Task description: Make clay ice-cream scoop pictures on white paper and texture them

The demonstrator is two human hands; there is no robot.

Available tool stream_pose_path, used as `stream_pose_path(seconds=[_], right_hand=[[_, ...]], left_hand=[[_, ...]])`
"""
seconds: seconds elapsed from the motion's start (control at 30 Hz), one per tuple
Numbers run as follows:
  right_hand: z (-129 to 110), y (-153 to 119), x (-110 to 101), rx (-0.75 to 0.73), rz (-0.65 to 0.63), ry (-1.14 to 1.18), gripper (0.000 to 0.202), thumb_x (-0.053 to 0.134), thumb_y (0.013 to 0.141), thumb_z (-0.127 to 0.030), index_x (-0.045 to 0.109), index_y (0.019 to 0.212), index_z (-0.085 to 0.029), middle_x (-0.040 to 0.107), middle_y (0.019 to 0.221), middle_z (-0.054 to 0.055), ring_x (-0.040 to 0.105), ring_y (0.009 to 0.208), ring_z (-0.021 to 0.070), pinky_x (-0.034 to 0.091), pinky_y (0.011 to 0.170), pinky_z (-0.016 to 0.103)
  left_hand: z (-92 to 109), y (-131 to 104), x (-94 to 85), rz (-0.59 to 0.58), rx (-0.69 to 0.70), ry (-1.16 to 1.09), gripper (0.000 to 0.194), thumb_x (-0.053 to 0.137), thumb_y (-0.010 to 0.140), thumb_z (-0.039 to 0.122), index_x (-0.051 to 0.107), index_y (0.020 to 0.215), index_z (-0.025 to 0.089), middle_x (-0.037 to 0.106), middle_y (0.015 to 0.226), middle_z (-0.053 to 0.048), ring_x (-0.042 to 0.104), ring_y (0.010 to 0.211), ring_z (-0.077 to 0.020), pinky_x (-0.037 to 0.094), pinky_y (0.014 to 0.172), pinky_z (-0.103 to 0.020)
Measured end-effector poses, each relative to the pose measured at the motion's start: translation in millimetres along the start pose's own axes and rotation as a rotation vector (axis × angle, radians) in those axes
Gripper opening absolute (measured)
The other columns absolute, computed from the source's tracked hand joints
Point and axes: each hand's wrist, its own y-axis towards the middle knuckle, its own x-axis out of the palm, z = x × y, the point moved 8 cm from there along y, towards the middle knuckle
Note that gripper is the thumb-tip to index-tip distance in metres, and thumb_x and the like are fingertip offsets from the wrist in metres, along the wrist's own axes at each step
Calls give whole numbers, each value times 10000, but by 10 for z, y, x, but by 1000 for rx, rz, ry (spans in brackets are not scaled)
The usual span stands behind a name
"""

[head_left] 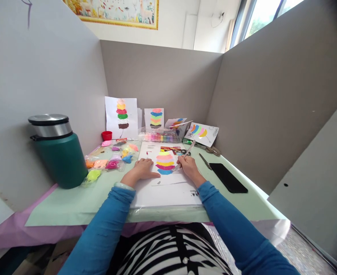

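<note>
A small white sheet (172,179) lies on a larger white sheet, bearing a stack of coloured clay bands (165,163), from yellow at the top to blue at the bottom. My left hand (142,170) rests at the sheet's left edge, fingers apart, holding nothing. In my right hand (189,168) is a pale fork (189,148), its tines touching the right end of the blue band. The fingers of that hand are wrapped round the fork, its handle pointing up and right.
A green thermos (61,152) stands at the left. Bags of coloured clay (112,164) lie beside it. A black phone (228,177) and a knife (205,161) are at the right. Clay pictures (157,118) lean at the back, behind a clear pack (159,136).
</note>
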Motion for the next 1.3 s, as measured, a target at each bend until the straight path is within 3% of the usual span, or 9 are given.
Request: stream_pose_path(seconds=[0.13,0.3,0.5,0.67,0.8,0.9,1.1,1.3], right_hand=[[-6,2,59,-6,-58,-36,349,428,831,-348,628,603,-176,605,541,6,570,568,143,399,628,247],[15,8,-38,20,17,-75,336,428,826,-351,626,616,-179,590,519,6,572,581,153,395,640,254],[-17,1,73,-8,-66,-20,350,430,831,-357,629,608,-173,600,541,5,560,558,139,396,626,244],[24,18,-37,22,29,-64,326,438,820,-342,624,608,-178,583,507,-2,558,552,145,389,610,244],[6,4,17,14,-6,37,336,440,824,-368,620,615,-176,581,516,-8,542,515,133,391,589,240],[-5,6,66,7,-43,-14,348,434,827,-358,628,604,-174,591,527,0,556,545,137,390,609,242],[27,32,-41,23,44,-84,330,418,825,-326,620,610,-178,592,518,0,564,566,143,383,621,244],[1,16,46,2,-30,-50,351,427,835,-358,629,612,-178,599,532,2,564,571,141,385,623,240]], left_hand=[[8,-9,-8,-13,-8,7,778,558,730,675,508,1326,179,432,1457,-139,370,1328,-344,308,1077,-414],[-4,17,10,-4,0,15,777,557,721,687,516,1314,186,440,1452,-138,377,1328,-343,316,1072,-422],[-7,17,16,-5,3,12,809,555,722,686,499,1334,160,445,1444,-140,378,1318,-342,313,1077,-416],[-4,19,14,-3,10,29,775,548,734,683,510,1317,174,455,1435,-133,394,1308,-336,326,1065,-409],[-4,20,17,-3,5,25,780,553,728,681,512,1315,171,453,1437,-138,388,1312,-340,321,1068,-416],[-11,23,20,-3,-2,23,779,554,726,682,513,1316,177,442,1448,-138,379,1322,-341,315,1072,-417],[-12,27,21,-5,1,19,792,557,725,679,504,1333,174,437,1454,-133,380,1321,-338,305,1080,-413],[-7,13,12,-8,-7,19,785,555,727,678,510,1328,176,436,1456,-136,374,1326,-339,303,1082,-416]])
